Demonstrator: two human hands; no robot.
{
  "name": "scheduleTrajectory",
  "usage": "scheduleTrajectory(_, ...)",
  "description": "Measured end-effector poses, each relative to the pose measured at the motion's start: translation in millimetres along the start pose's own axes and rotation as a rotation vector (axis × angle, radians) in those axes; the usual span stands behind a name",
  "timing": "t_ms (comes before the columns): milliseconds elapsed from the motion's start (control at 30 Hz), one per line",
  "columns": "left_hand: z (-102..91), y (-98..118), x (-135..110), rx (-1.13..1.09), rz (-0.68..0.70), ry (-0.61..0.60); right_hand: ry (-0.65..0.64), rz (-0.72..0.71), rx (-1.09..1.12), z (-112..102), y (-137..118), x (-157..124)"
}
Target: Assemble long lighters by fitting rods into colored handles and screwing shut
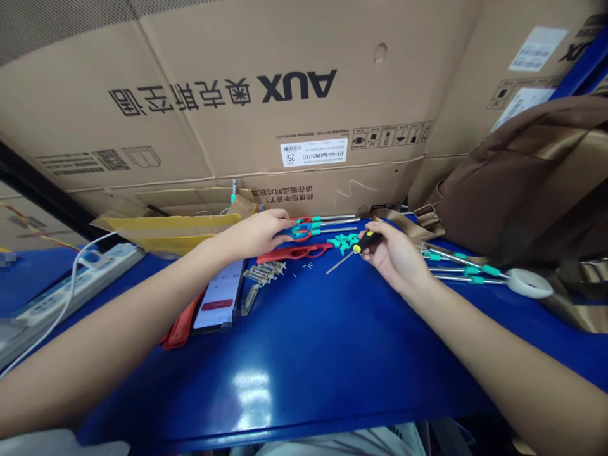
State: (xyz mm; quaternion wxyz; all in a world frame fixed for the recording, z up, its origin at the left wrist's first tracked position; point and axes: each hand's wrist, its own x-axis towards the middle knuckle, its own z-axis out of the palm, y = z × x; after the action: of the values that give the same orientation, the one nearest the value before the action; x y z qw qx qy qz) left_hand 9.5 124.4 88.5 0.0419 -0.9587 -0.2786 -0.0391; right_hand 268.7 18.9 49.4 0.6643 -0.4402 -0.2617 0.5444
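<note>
My left hand point(266, 233) is closed at the rear of several long-nosed gas lighters, its fingers on a blue lighter point(299, 232). Beside that lies a red lighter point(300, 221), its metal tube pointing right. In my right hand point(390, 253) is a screwdriver point(367, 241) with a black and yellow handle, its thin shaft angled down to the left. Between the hands sits a pile of small teal plastic parts point(345, 242). A red lighter casing point(292, 254) without a tube lies nearer me, and several clear fuel tanks point(262, 273) rest below it.
A phone point(219, 294) showing a timer lies left, partly over red parts point(179, 326). Farther left is a power strip point(76, 288). Metal tubes point(458, 273) and a white object point(529, 282) lie right, by a brown backpack point(532, 183). Cardboard point(213, 126) stands behind the blue table point(304, 361).
</note>
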Motion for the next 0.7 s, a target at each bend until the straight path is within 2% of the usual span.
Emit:
scheduleTrajectory(167,15.2,-6.9,21.4,0.078,-0.032,-0.075,0.003,0.027,-0.017,-0.9,4.9,2.2)
scheduleTrajectory(367,30.4,-9.9,31.8,0.141,-0.093,-0.117,-0.049,0.019,-0.048,-5.4,8.1,4.0)
scheduleTrajectory(533,34.4,-6.9,34.4,0.164,-0.138,-0.085,-0.124,0.005,-0.153,-6.2,16.6,1.2)
scheduleTrajectory(700,33.1,-1.0,33.5,0.181,-0.157,-0.052,-0.245,0.026,-0.371,-3.4,28.3,-3.2)
